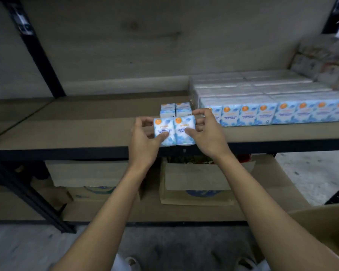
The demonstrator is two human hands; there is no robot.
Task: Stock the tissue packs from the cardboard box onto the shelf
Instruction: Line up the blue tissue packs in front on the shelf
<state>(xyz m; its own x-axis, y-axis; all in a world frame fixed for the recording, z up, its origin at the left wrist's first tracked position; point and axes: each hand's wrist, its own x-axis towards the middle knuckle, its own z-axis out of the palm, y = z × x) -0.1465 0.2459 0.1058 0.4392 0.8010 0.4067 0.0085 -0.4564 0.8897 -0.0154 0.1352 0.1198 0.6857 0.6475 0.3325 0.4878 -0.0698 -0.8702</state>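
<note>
Two blue-and-white tissue packs stand side by side at the front of the brown shelf board. My left hand grips the left tissue pack, thumb on its front. My right hand grips the right tissue pack the same way. Just behind them stand two more tissue packs. To the right, a long block of stocked tissue packs fills the shelf, several rows deep.
Under the shelf, on the lower board, sit two open cardboard boxes: the left box and the right box. Black steel uprights frame the rack. Other wrapped goods are stacked at the far right.
</note>
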